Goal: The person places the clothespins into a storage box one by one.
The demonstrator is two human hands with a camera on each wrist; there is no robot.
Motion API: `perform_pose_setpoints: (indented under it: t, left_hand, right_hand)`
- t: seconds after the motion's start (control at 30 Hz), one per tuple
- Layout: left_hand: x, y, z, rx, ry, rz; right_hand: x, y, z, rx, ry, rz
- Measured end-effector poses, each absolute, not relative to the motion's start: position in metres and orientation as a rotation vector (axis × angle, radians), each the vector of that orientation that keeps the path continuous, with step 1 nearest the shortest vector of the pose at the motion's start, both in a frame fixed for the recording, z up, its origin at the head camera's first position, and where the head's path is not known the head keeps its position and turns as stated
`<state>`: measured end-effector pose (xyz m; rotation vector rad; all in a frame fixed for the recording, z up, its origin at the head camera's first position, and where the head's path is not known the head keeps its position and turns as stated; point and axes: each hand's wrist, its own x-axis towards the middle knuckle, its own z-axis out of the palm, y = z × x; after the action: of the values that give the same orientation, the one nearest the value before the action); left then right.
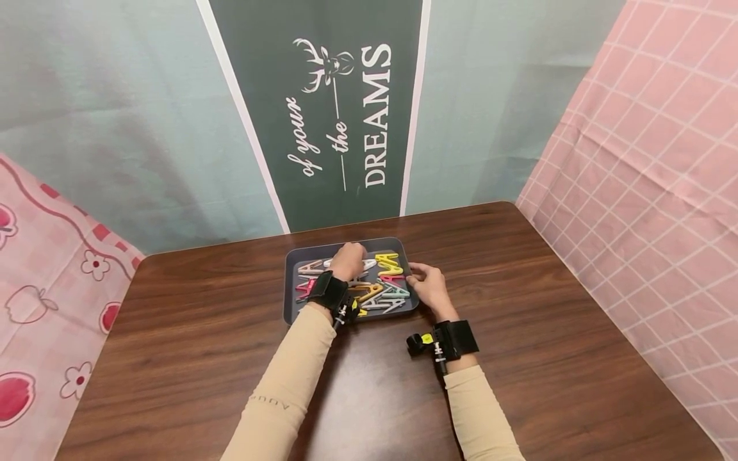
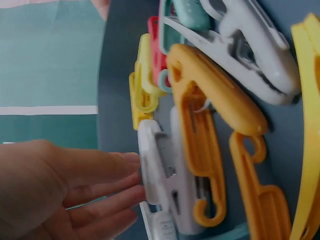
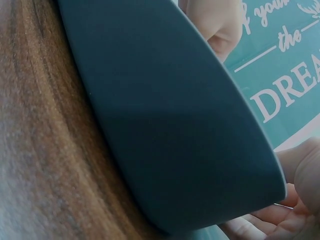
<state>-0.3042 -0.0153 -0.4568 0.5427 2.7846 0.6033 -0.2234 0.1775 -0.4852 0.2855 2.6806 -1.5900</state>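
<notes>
A dark grey tray [image 1: 293, 301] full of colourful plastic clothespins stands near the table's far edge. My left hand [image 1: 348, 261] reaches over its back part. In the left wrist view the thumb and fingers of that hand [image 2: 95, 185] are fairly straight, with their tips right at a white clothespin [image 2: 150, 165]. Orange clothespins [image 2: 220, 90] lie beside it, and small yellow ones [image 2: 142, 90] sit near the tray wall. My right hand [image 1: 429, 286] grips the tray's right side; in the right wrist view its thumb and fingers [image 3: 272, 217] bend round the tray's corner.
The brown wooden table [image 1: 369, 397] extends in front and on both sides of the tray. A green and pale blue curtain [image 1: 346, 115] with lettering hangs behind it. Pink cloths hang at the left and right [image 1: 651, 160]. Each wrist wears a black strap with a camera mount.
</notes>
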Motion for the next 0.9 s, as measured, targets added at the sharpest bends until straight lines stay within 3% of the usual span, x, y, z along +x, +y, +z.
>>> perform_pose_setpoints:
  t: [0.4, 0.73, 0.9]
  left_hand:
    - [-0.268, -0.032, -0.410, 0.515, 2.824, 0.641]
    - [-0.224, -0.077, -0.404, 0.501, 2.935, 0.767]
    - [-0.203, -0.100, -0.416, 0.482, 3.088, 0.768]
  right_hand:
    - [-0.229, 0.177, -0.486, 0.271, 2.718, -1.556]
    - [-0.224, 0.179, -0.481, 0.199, 2.873, -1.386]
    - [-0.215, 0.175, -0.469, 0.032, 3.065, -1.232]
